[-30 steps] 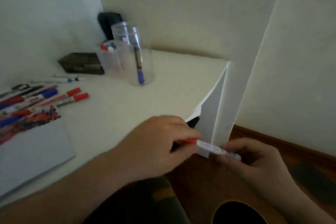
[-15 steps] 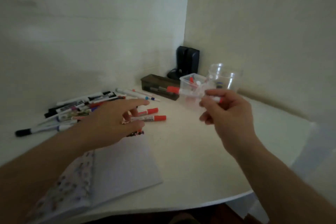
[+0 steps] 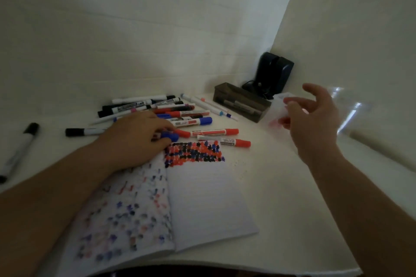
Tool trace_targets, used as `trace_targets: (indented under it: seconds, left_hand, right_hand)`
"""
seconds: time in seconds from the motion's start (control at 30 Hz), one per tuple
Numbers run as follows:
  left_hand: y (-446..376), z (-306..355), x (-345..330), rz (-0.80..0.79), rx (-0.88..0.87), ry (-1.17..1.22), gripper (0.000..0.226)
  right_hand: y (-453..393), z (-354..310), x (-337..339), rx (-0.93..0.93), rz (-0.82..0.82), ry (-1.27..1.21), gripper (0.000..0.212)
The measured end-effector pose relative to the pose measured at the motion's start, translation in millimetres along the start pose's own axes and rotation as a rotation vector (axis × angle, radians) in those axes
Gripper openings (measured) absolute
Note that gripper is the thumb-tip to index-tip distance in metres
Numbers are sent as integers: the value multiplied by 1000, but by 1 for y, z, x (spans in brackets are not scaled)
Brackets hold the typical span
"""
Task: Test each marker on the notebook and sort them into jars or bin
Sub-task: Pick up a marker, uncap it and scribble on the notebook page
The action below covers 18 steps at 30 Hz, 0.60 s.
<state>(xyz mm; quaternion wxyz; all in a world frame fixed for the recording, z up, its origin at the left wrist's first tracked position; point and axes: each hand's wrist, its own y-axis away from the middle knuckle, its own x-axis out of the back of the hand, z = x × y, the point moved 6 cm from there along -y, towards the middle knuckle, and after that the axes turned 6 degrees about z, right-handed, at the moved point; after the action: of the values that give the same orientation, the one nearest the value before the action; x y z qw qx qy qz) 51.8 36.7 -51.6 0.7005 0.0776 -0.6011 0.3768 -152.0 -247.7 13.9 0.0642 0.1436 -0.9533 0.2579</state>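
Observation:
An open notebook (image 3: 202, 198) lies on the white table, its pages covered with red, blue and black test marks. Beyond it is a pile of several markers (image 3: 157, 108), with two red-capped markers (image 3: 213, 132) closest to the page. My left hand (image 3: 139, 139) rests at the notebook's top edge, fingers curled over a blue-capped marker (image 3: 170, 136). My right hand (image 3: 315, 119) hovers with fingers spread and nothing in it, just in front of a small clear jar (image 3: 275, 108) showing red inside. A taller clear jar (image 3: 351, 114) stands blurred behind that hand.
A dark box (image 3: 240, 101) and a black device (image 3: 274, 74) sit in the wall corner. A black marker (image 3: 20, 148) lies apart at the far left, another black-capped marker (image 3: 83, 131) beside my left wrist. The table's front edge runs along the bottom.
The red marker that my right hand held at the small jar is gone from it and the fingers have spread. My left hand has dropped onto the blue-capped marker.

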Motion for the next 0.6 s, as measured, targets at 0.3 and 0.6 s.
trace_targets:
  seconds: [0.3,0.6]
  left_hand:
    - [-11,13,-5,66,-53,-133,51]
    - [5,66,23,299,-130,653,28]
  right_hand:
    - [78,-30,-126,299,-641,119,29]
    - [110,-20,-141,-522,-1084,-636,55]
